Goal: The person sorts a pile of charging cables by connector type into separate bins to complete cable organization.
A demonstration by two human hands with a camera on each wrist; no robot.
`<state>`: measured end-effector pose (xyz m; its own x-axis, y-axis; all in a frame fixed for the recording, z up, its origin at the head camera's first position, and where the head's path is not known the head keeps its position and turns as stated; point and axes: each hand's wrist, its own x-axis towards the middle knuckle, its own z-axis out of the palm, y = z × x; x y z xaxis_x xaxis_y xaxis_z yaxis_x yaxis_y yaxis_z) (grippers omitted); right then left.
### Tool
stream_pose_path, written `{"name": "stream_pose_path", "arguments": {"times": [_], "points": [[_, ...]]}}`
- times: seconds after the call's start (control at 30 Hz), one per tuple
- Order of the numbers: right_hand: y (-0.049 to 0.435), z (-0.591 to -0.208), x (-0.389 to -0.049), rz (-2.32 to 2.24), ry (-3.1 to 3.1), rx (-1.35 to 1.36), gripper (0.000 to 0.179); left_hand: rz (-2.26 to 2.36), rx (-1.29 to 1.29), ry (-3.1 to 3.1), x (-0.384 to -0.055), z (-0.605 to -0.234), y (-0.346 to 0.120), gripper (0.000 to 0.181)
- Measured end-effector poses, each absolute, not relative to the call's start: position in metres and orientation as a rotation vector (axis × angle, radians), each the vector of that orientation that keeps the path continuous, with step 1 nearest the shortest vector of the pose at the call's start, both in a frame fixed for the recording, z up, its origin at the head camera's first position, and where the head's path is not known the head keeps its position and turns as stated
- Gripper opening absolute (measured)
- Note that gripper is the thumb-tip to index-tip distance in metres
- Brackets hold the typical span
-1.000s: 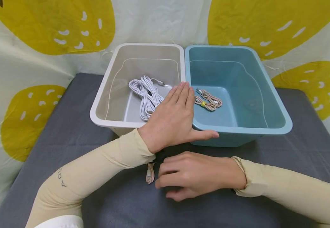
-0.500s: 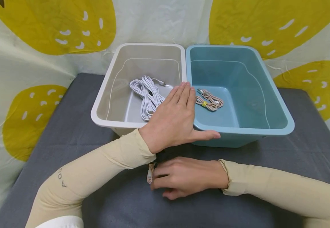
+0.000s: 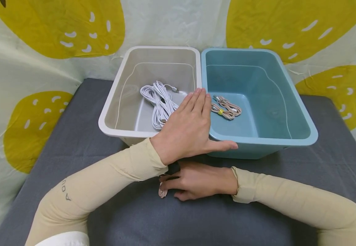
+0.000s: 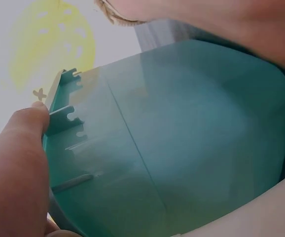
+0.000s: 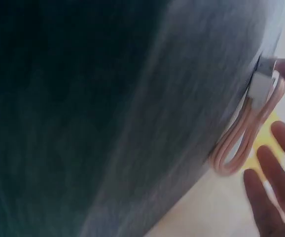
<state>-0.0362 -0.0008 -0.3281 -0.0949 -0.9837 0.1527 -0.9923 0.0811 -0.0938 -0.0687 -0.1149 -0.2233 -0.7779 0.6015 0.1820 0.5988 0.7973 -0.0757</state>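
Note:
My left hand [image 3: 188, 126] lies flat with straight fingers across the adjoining rims of a beige bin [image 3: 111, 131] and a blue bin [image 3: 288, 140]. Its thumb [image 4: 26, 128] touches the blue bin's rim in the left wrist view. Below, my right hand [image 3: 196, 181] reaches over a small pinkish-beige charging cable [image 3: 163, 192] on the grey cloth. In the right wrist view this looped cable [image 5: 238, 140] has a white-and-metal plug, with one digit at the plug and the other fingers spread beside it. The left sleeve and right fingers partly hide the cable in the head view.
Coiled white cables [image 3: 159, 106] lie inside the beige bin. Pinkish-beige cables [image 3: 227, 109], one with a yellow tie, lie in the blue bin. A grey cloth [image 3: 128, 218] covers the table, and a patterned curtain [image 3: 171, 20] hangs behind.
My right hand has moved left until its fingers lie over the small pinkish-beige charging cable. My left hand has stayed on the rims.

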Motion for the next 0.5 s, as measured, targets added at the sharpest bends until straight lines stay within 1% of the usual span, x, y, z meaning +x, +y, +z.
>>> {"name": "stream_pose_path", "arguments": {"times": [0.23, 0.5], "points": [[-0.0049, -0.3285, -0.0403, 0.253, -2.291, 2.034, 0.038, -0.001, -0.962, -2.782, -0.0700, -0.2243, -0.1162, 0.126], [-0.0063, -0.3298, -0.0417, 0.224, -2.261, 1.974, 0.019, -0.047, -0.989, -2.746, -0.0708, -0.2245, -0.1161, 0.125]]}}
